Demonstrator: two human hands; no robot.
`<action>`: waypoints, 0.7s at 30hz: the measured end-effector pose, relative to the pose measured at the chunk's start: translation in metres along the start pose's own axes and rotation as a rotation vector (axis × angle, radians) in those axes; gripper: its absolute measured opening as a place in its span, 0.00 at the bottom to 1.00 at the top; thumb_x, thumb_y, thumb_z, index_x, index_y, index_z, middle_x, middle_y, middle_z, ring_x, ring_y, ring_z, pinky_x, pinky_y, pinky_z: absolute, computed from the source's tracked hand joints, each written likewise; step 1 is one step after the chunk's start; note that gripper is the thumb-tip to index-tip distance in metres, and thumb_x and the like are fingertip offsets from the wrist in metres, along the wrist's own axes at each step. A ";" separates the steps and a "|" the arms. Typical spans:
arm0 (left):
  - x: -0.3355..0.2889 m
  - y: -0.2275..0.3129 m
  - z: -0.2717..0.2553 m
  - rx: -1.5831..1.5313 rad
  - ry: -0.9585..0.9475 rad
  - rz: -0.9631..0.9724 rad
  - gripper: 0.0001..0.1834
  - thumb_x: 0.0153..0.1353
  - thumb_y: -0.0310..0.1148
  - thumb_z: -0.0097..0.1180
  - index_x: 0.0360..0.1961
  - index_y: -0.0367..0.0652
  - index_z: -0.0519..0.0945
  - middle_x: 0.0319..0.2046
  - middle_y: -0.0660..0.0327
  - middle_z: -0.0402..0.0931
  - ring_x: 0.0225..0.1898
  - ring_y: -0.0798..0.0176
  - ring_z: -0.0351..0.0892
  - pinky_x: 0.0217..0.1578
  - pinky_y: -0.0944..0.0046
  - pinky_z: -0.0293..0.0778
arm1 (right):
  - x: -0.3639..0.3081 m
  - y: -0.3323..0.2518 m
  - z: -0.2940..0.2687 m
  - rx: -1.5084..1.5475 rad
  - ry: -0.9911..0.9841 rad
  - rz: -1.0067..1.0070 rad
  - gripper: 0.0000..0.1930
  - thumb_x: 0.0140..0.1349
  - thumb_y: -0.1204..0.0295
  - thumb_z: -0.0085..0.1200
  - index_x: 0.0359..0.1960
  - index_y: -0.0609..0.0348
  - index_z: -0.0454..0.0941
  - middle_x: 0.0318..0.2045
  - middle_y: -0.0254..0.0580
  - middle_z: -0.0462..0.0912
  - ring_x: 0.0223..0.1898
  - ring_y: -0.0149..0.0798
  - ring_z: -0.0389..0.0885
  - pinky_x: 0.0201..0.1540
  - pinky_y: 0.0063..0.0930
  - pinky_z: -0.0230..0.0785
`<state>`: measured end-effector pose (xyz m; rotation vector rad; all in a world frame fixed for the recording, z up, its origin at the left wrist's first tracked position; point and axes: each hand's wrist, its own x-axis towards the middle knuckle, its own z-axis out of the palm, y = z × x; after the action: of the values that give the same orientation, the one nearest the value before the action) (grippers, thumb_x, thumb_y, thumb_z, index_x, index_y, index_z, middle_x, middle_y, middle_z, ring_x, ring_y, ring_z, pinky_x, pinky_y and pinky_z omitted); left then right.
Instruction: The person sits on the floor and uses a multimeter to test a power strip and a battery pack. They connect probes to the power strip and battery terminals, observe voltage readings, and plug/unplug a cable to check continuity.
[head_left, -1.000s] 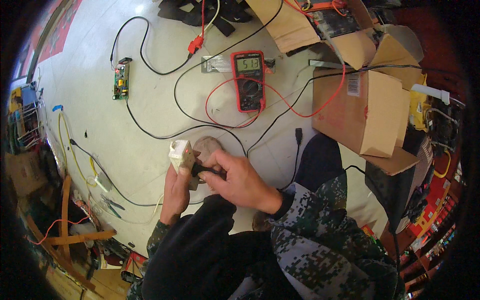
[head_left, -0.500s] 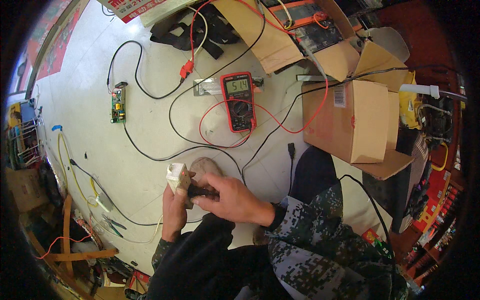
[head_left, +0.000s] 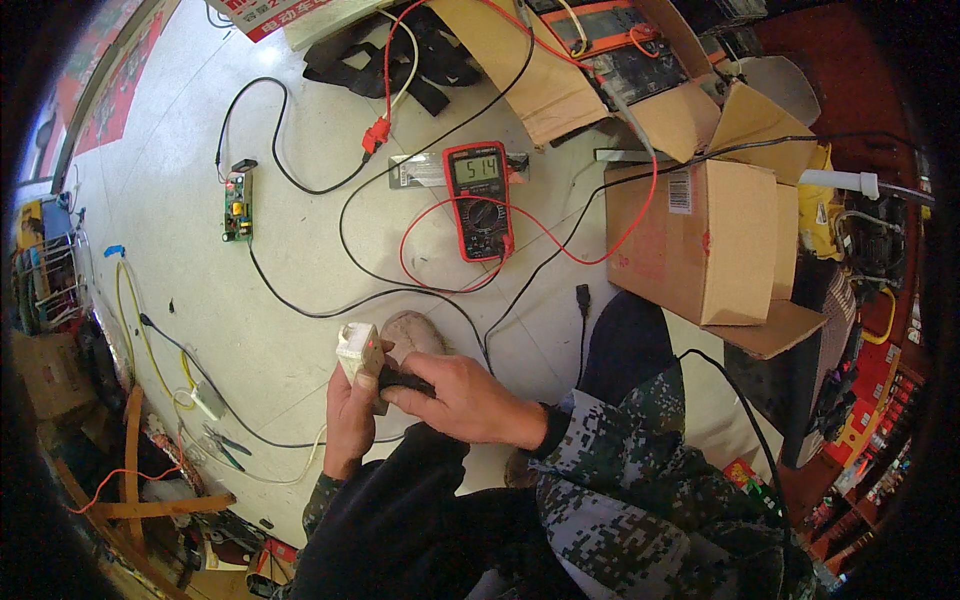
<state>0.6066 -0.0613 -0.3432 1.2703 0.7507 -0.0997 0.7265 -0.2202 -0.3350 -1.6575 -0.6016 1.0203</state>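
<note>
My left hand (head_left: 350,416) is closed around a white socket block (head_left: 360,348) with a small red light, held above my shoe (head_left: 413,330). A black plug (head_left: 400,379) is gripped in my right hand (head_left: 472,400), its front end against the block's side. My fingers partly cover the plug, so I cannot tell how far it sits in. Ahead on the floor lies a red and black multimeter (head_left: 479,205) with a lit display. Off to the left is a bare green circuit board (head_left: 238,207) with black cables at both ends.
An orange-topped battery (head_left: 610,50) sits in an open carton at the far right. Nearer stands another cardboard box (head_left: 690,245). A red connector (head_left: 376,134) joins wires near the multimeter. Pliers (head_left: 226,447) and a white adapter (head_left: 208,401) lie left. Loose cables cross the floor.
My hands and the socket block have shifted very slightly, and the fingers of my right hand sit a little differently on the plug. The things on the floor stay put.
</note>
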 end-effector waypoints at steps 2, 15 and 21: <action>0.000 0.000 0.000 0.005 0.000 -0.001 0.35 0.72 0.58 0.54 0.63 0.34 0.75 0.45 0.60 0.79 0.46 0.65 0.78 0.49 0.65 0.73 | 0.001 0.001 0.001 -0.012 0.017 -0.030 0.18 0.68 0.60 0.62 0.36 0.64 0.74 0.30 0.61 0.80 0.34 0.66 0.79 0.36 0.52 0.70; 0.000 -0.001 0.000 0.014 0.011 -0.008 0.33 0.72 0.56 0.54 0.62 0.36 0.76 0.44 0.61 0.79 0.46 0.67 0.77 0.46 0.67 0.72 | 0.001 0.004 0.002 0.021 -0.007 -0.011 0.17 0.69 0.60 0.61 0.37 0.65 0.75 0.31 0.61 0.80 0.35 0.67 0.80 0.36 0.52 0.70; 0.000 0.000 -0.001 0.016 0.008 -0.013 0.34 0.71 0.56 0.54 0.62 0.35 0.76 0.45 0.60 0.79 0.47 0.66 0.78 0.48 0.66 0.73 | 0.001 0.004 0.003 0.016 0.009 -0.023 0.19 0.70 0.58 0.60 0.34 0.65 0.73 0.28 0.63 0.79 0.33 0.67 0.80 0.35 0.54 0.70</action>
<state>0.6064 -0.0609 -0.3437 1.2817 0.7662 -0.1109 0.7246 -0.2189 -0.3392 -1.6367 -0.6036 0.9987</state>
